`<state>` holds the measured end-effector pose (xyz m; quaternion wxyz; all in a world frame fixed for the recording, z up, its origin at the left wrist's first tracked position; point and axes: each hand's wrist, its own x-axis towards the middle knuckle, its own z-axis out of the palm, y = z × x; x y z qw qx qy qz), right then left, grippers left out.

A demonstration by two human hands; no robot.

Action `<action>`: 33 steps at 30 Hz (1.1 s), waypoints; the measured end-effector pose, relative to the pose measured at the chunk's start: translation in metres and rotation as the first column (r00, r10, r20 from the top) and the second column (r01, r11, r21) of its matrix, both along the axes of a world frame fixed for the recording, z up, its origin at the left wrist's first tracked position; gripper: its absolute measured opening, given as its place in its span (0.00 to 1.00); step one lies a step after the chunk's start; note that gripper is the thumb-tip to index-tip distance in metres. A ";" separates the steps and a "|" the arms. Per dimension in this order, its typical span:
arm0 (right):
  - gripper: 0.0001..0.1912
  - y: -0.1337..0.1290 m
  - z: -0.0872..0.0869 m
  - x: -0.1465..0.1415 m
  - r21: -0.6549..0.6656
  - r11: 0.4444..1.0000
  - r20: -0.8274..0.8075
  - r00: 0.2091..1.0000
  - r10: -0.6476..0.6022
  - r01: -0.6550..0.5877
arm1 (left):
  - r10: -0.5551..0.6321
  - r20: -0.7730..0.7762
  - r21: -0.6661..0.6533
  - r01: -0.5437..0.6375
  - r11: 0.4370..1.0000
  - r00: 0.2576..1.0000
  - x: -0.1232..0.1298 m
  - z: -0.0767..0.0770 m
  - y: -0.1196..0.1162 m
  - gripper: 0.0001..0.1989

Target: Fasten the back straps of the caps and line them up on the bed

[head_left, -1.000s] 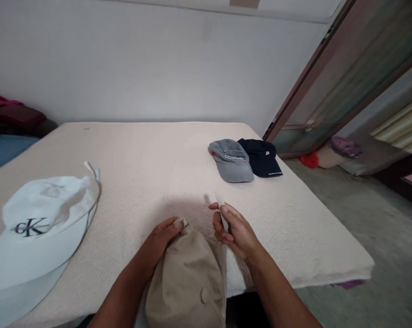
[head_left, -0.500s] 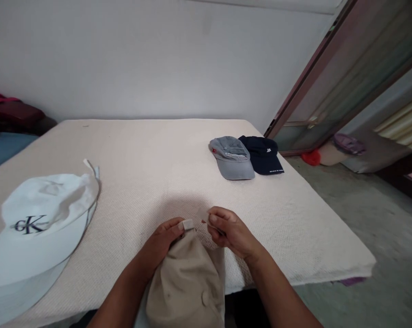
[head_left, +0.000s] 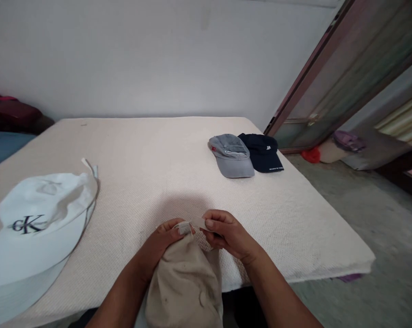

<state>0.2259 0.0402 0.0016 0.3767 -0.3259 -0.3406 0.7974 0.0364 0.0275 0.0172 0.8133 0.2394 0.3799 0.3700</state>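
A beige cap (head_left: pixel 182 287) is at the bottom middle, crown towards me, its back strap upward. My left hand (head_left: pixel 167 237) is closed on the cap's edge, thumb by the buckle end (head_left: pixel 183 228). Between thumb and fingers, my right hand (head_left: pixel 223 232) pinches the loose strap end (head_left: pixel 199 222), which reaches across to the buckle. Whether the strap passes through the buckle I cannot tell. The cap's lower part runs out of view.
On the left lies a white cap (head_left: pixel 52 223) with black letters. A grey cap (head_left: pixel 231 157) and a navy cap (head_left: pixel 262 152) lie side by side at the far right of the table (head_left: pixel 134 150). A wall (head_left: pixel 141 59) stands behind.
My right hand has moved slightly left, bringing the strap end up to the buckle held by my left hand. The other caps have stayed where they were on the table.
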 end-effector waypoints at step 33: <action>0.13 0.002 0.004 0.007 0.158 0.971 0.287 0.950 0.127 -0.178 | -0.129 -0.170 0.006 0.132 0.991 0.977 -0.006 -0.006 -0.001 0.10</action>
